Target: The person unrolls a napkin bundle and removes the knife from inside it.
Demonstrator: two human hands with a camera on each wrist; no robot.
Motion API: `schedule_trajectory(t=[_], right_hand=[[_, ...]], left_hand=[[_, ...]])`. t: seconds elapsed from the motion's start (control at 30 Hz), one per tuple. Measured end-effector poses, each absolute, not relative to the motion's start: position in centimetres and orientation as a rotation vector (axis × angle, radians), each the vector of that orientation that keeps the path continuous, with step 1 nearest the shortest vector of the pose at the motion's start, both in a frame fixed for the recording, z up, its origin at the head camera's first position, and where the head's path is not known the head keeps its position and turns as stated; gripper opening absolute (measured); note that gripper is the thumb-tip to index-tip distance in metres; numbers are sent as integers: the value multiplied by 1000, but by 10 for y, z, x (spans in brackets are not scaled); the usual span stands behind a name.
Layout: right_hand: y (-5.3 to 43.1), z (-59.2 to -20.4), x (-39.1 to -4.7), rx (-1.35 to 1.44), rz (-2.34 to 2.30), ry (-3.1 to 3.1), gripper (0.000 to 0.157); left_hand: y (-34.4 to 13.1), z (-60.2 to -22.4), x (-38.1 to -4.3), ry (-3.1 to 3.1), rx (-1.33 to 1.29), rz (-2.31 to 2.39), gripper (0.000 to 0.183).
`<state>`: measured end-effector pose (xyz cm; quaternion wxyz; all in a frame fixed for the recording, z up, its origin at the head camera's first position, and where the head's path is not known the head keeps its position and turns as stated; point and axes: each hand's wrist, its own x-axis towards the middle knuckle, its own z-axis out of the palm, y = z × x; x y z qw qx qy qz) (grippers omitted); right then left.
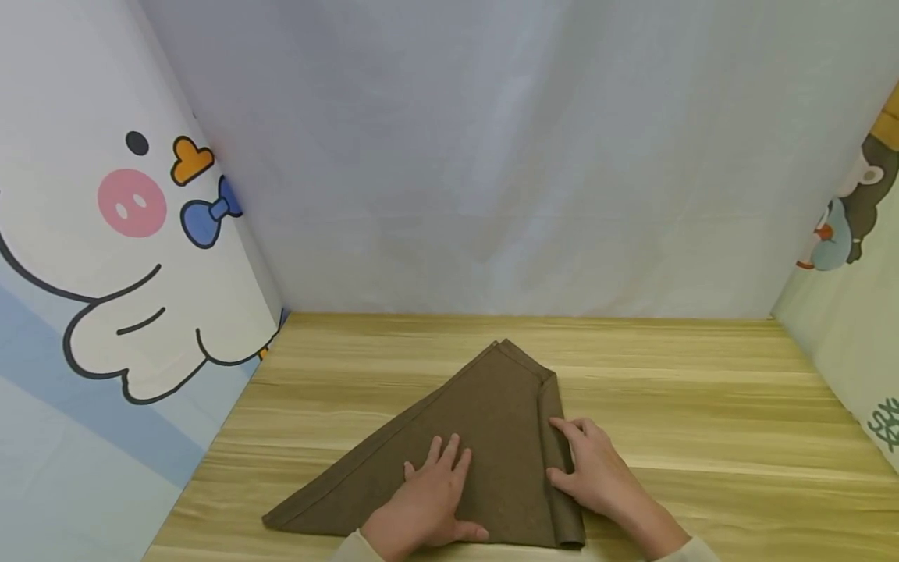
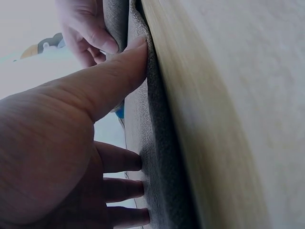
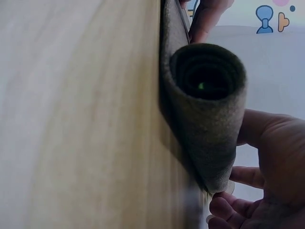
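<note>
Nearest to us is the left hand (image 1: 428,499), spread out and grasping nothing, its fingertips pressing on the brown cloth (image 1: 502,437) and its thumb laid out along the near edge. We take that pressure to be what stops the fabric from sliding or bunching.

Off to this hand's left, the cloth tapers to a pointed corner (image 1: 281,517) lying flat on the counter (image 1: 702,437); ahead of it, a slanting edge climbs to a blunt top. Under the palm and fingers the fabric looks smooth, presumably because it is held spread.

To the left hand's right, the cloth's side is turned into a roll (image 1: 570,524), its open end showing coiled layers in the right wrist view. The right hand (image 1: 607,476) grips this roll from its outer side, thumb and forefinger set apart along its length. We judge that this spacing stops the coil from springing loose and lets it turn evenly. The other hand, we think, gives that rolling something to work against.
</note>
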<state>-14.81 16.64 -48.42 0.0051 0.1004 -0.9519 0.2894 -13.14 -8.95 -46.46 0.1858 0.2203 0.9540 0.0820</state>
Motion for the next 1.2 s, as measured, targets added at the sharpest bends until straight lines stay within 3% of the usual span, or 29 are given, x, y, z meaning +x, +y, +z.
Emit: schedule_trajectory(t=[1.2], right_hand=[[181,-483,-145,321,960,-2980,63]], left_hand=[[-90,-469,-132,2695,627,248,107]])
